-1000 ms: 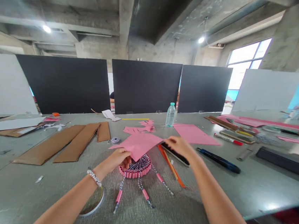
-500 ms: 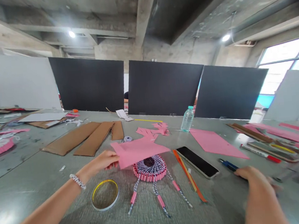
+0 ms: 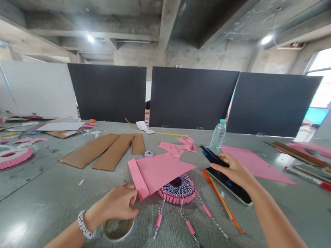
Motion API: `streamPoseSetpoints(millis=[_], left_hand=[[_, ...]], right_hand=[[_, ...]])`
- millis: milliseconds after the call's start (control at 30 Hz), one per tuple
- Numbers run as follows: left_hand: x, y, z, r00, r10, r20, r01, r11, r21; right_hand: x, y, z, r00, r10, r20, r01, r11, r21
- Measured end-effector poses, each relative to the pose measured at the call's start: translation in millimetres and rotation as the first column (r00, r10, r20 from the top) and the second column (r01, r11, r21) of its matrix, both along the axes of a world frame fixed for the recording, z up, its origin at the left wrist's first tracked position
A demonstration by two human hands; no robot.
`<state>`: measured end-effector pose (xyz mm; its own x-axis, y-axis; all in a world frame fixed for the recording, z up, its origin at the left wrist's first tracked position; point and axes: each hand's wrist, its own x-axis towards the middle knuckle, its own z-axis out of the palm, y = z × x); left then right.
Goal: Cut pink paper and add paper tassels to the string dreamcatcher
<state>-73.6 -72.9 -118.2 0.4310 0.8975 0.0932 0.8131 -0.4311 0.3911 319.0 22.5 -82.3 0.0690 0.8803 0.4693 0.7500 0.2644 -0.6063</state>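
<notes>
A pink paper sheet (image 3: 164,171) with a folded strip along its left edge lies partly over a round woven piece (image 3: 179,191), which has a pink pleated rim and striped cords with pink bands. My left hand (image 3: 120,202) is beside the sheet's lower left corner, thumb and forefinger apart. Some of its fingers are hidden. Below that hand, a tape roll (image 3: 120,229) is partly covered. My right hand (image 3: 231,166) grips a long blue-and-black tool (image 3: 211,154), blurred and of unclear kind, above a phone (image 3: 230,186).
Orange and tan strips (image 3: 222,202) lie left of the phone. Behind are a water bottle (image 3: 218,133), pink scraps (image 3: 175,147) and cardboard pieces (image 3: 90,150). Another pink sheet (image 3: 260,163) and a red-capped marker (image 3: 311,180) are to the right. Black panels (image 3: 195,97) stand along the back.
My right hand has lifted the blue-and-black tool and brought it left over the phone. The pink sheet has come down, its folded strip now showing. My left hand has shifted lower, its grip loosened.
</notes>
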Motion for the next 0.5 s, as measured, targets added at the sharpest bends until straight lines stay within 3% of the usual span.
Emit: streamPoseSetpoints(millis=[100,200,300,400,500], left_hand=[[-6,3,6.7,0.992,-0.085,-0.094,0.078,0.994,-0.073],[-4,8,16.0,0.987,-0.070,-0.144,0.061,0.996,-0.063],[2,14,22.7,0.985,-0.049,-0.166,0.062,0.995,0.073],[8,24,23.5,0.966,-0.152,-0.207,0.189,0.967,0.173],[11,36,19.8,0.944,-0.247,-0.217,0.290,0.936,0.198]], right_hand=[[-25,-14,4.9,0.998,0.069,-0.015,-0.069,0.998,-0.007],[-25,-21,-2.8,0.993,-0.074,-0.092,0.080,0.995,0.064],[-12,-18,-16.1,0.960,-0.199,-0.194,0.220,0.971,0.091],[-5,-14,-23.0,0.957,-0.186,-0.221,0.199,0.979,0.038],[-15,-16,-24.5,0.976,-0.120,-0.182,0.118,0.993,-0.023]])
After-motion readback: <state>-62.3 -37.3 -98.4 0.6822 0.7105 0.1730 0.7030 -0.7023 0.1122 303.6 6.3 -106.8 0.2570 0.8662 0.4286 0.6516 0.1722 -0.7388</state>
